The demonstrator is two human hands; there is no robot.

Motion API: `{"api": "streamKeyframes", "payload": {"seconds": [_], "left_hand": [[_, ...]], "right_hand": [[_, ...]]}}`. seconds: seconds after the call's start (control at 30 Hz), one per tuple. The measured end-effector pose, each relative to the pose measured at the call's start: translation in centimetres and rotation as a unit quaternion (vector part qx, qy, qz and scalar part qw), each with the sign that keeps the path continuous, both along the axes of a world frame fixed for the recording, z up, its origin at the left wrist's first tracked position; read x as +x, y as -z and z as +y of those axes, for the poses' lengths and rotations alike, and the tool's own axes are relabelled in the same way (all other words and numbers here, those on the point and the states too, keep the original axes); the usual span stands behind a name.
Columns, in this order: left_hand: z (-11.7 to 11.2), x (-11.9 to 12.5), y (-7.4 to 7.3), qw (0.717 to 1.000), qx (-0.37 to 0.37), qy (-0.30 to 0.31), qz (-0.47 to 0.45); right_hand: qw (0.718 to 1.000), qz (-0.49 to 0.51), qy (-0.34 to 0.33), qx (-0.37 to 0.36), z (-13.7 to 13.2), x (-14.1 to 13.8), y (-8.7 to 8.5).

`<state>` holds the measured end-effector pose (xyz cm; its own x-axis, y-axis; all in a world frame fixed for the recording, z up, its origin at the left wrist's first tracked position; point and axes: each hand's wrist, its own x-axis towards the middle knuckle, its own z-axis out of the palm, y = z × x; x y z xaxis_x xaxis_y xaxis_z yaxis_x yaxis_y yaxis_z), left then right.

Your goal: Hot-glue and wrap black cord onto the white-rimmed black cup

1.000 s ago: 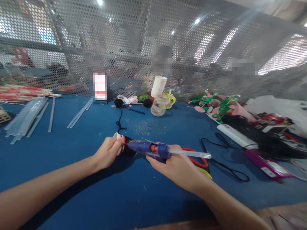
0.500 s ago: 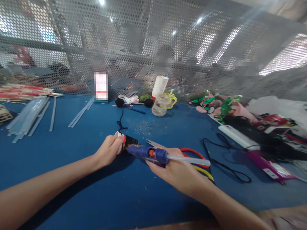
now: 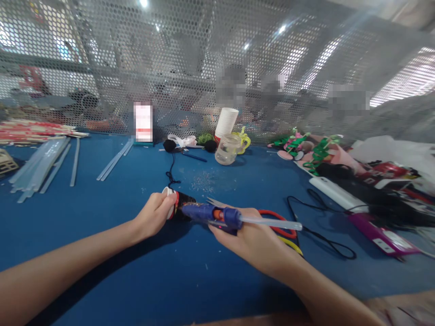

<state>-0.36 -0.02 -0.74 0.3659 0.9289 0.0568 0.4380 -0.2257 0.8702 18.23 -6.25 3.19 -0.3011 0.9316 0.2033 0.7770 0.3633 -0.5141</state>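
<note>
- Right hand: fingers wrapped around one blue glue gun; one clear glue stick sticks out of its back.
- Left hand: pinching one black-wrapped cup by its white-rimmed end; the cup is on its side at the gun's front, contact unclear, its inside hidden.
- One pair of scissors, partly hidden behind the right hand.
- One clear jar; contents too blurred to tell.
- Two black balls, one green ball.
- One stack of white cups, nested, too blurred to count.
</note>
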Motion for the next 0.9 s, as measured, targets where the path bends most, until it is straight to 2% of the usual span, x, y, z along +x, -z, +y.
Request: {"api": "streamKeyframes", "payload": {"seconds": [0.2,0.47,0.63,0.8,0.9], "left_hand": [[-0.2,-0.1,0.2,0.999,0.029,0.009,0.022],[-0.7,-0.2,0.1,0.987,0.126,0.069,0.071],[-0.8,-0.3,0.2,0.975,0.179,0.101,0.088],[-0.6,-0.3,0.2,0.975,0.178,0.102,0.085],[-0.5,-0.2,0.2,0.982,0.149,0.090,0.069]], "right_hand": [[1.000,-0.022,0.011,0.011,0.4,0.0,-0.7],[0.999,-0.003,0.022,0.035,1.0,0.4,0.6],[0.999,-0.004,0.031,0.034,1.2,0.1,0.4],[0.998,0.011,0.028,0.050,1.2,0.4,0.7],[0.998,0.012,0.011,0.062,1.0,0.8,0.9]]}}
